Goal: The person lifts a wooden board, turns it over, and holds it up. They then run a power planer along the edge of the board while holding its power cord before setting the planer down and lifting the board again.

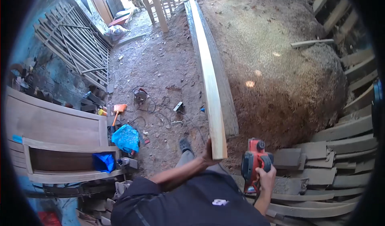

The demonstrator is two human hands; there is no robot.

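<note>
A long pale wooden beam (214,105) runs away from me, its near end just in front of my body. My left hand (208,154) grips that end from its left side and underneath; part of the fingers is hidden by the wood. To the right of the beam, my right hand (266,178) is closed around the handle of a red and black electric planer (249,166). The planer is held apart from the beam. Along the beam's right side lies a grey weathered plank (227,101).
A large sawdust mound (280,77) rises at the right, with stacked boards (321,174) below it. On the dirt floor at left lie a power tool (140,96) with cables, an orange brush (119,109) and a blue bag (126,137). Wooden panels (60,117) stand far left.
</note>
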